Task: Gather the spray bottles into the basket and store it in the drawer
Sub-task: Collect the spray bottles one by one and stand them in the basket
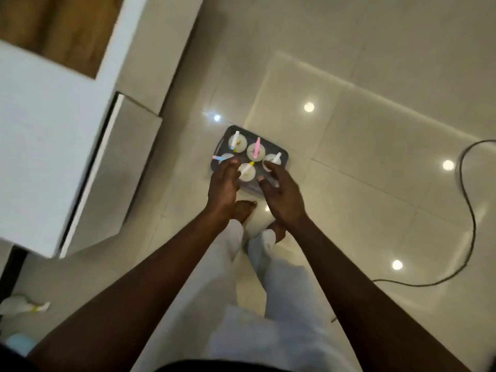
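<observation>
Head view, basket [231,130] lengthwise upper-left–lower-right

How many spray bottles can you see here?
6. Five stand in the grey basket on the floor: back left, back middle, right, left, front. One lies at the left edge. Hands may hide more.

Glossy cream tile floor [375,76] fills most of the frame, with round ceiling-light reflections [309,106] at center and right. White cabinet [40,130] at left, wood-tone panel [53,28] at upper left. Dark cable [468,210] curves along the right edge.
</observation>
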Available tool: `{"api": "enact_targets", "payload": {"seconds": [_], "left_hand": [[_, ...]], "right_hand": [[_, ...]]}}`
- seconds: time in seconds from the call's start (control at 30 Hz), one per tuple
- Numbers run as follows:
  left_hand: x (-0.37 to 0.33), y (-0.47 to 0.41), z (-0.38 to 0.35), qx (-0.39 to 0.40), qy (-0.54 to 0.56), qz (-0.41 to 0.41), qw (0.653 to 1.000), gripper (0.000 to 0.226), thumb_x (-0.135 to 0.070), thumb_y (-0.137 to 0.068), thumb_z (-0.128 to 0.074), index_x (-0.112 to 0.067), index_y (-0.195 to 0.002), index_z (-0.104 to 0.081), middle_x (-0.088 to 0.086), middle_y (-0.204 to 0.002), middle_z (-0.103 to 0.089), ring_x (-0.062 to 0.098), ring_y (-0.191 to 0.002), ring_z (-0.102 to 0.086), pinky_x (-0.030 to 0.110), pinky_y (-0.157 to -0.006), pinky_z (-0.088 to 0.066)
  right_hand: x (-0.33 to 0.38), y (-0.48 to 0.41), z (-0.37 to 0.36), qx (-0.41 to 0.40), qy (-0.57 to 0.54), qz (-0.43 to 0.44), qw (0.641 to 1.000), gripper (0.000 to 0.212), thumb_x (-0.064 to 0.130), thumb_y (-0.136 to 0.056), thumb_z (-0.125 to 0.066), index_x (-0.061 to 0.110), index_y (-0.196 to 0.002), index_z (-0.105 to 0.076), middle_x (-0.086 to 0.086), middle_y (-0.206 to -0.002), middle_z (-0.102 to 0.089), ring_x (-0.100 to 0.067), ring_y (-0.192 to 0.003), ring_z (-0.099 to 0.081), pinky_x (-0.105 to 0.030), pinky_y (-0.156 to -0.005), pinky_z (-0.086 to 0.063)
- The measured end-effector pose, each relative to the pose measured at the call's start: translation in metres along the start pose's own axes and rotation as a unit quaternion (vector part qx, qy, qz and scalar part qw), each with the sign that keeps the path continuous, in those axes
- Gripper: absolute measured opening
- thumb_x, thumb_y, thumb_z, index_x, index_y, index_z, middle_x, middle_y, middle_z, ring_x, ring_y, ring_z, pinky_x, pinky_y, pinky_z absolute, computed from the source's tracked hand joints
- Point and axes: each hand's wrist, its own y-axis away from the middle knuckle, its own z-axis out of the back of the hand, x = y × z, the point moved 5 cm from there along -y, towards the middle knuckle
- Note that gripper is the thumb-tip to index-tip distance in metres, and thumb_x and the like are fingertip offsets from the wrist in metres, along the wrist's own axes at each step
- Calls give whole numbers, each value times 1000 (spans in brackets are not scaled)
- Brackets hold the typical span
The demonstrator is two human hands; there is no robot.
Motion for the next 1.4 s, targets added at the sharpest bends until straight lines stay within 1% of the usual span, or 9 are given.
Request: {"api": "enact_targets", "payload": {"seconds": [0.1,0.2,0.27,0.37,0.47,0.57,0.9,1.17,1.4], "left_hand": [[-38,41,31,-11,-12,-44,999,27,-30,-109,-48,-20,-124,-68,7,-126,-71,16,-112,-67,35,-98,-53],[-55,82,71,-37,-3,-85,996,24,-31,-109,-48,-24,-120,-68,4,-124,-72,17,-113,-67,40,-102,-53],[-59,109,93,-60,10,-98,993,22,-35,-109,-48,-30,-118,-67,-5,-122,-71,12,-114,-66,41,-104,-53],[-48,161,131,-110,41,-108,987,29,-36,-109,-47,-26,-128,-66,-3,-131,-69,17,-122,-64,44,-107,-53],[-25,217,169,-162,81,-111,977,33,-37,-109,-47,-23,-133,-66,-2,-135,-67,17,-125,-63,46,-110,-51],[8,265,210,-214,139,-99,962,25,-36,-109,-48,-30,-122,-68,-1,-131,-69,18,-125,-63,45,-109,-51],[147,410,344,-426,339,-64,836,24,-35,-109,-49,-31,-123,-68,-6,-126,-72,16,-121,-66,43,-106,-53],[259,479,449,-496,441,-41,747,29,-29,-111,-45,-23,-128,-68,-1,-128,-72,18,-123,-65,43,-107,-52],[310,501,544,-508,465,-47,723,30,-26,-111,-44,-20,-129,-67,2,-129,-71,20,-124,-64,44,-106,-51]], "right_hand": [[51,20,5,39,7,21,999,32,35,-102,-62,30,-133,-65,22,-123,-66,13,-107,-59,4,-85,-37],[98,50,2,76,1,53,996,23,36,-102,-62,46,-122,-62,39,-112,-64,6,-113,-61,-6,-87,-43],[117,71,0,96,-4,75,993,23,32,-103,-63,42,-124,-64,46,-110,-62,8,-113,-61,-1,-86,-42],[134,106,-10,155,-4,97,983,25,27,-104,-63,32,-128,-67,32,-118,-66,17,-109,-59,1,-88,-42],[150,139,-26,212,7,115,970,32,23,-104,-62,20,-135,-67,12,-127,-68,12,-113,-59,-19,-101,-49],[165,176,-53,277,28,139,950,31,24,-104,-62,22,-135,-68,19,-123,-68,21,-108,-58,-3,-89,-45],[192,311,-183,460,163,228,843,28,27,-102,-65,28,-130,-70,16,-124,-72,2,-115,-66,-21,-94,-51],[209,421,-327,543,231,260,764,27,26,-101,-67,36,-126,-70,22,-122,-72,18,-110,-62,-10,-86,-46],[234,493,-436,569,277,302,713,31,27,-100,-69,41,-128,-67,23,-125,-70,7,-118,-62,-1,-79,-46]]}}
